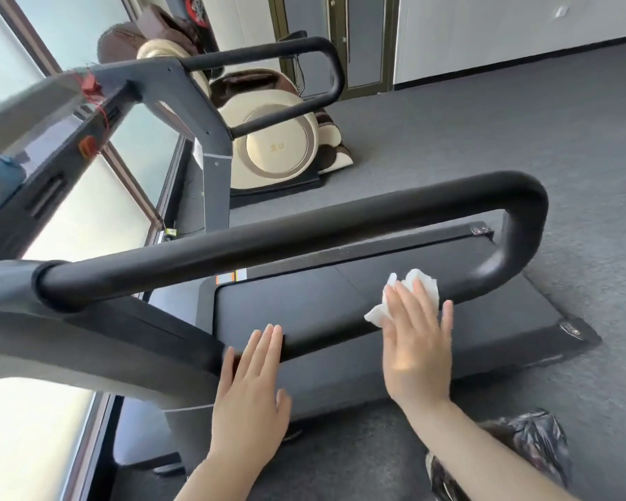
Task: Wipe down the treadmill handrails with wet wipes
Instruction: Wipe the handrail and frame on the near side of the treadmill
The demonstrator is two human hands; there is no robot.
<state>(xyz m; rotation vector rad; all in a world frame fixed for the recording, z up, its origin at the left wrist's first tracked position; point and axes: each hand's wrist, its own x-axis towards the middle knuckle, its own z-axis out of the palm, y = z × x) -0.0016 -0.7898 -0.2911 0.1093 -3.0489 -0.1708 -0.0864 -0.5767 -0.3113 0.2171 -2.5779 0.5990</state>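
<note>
Head view: the person stands beside the treadmill (376, 312) and looks down over the near handrail (268, 247), a black padded loop with an upper bar and a lower bar (326, 336).

The right hand (418, 341) lies flat, fingers straight, and presses a crumpled white wipe (409, 294) against the lower bar, close to the bend of the loop. The wipe shows above and beside the fingers, so the palm holds it on the bar more than the fingers grip it. I think this is a wiping stroke along that bar.

The left hand (250, 392) is also flat and holds nothing; its fingertips touch the lower bar near the post, probably for support.

The far handrail (315, 59) is across the belt, well apart from both hands. Behind it stands a massage chair (279, 146). A dark plastic bag (528, 446) lies on the floor by the right arm, perhaps for used wipes.
</note>
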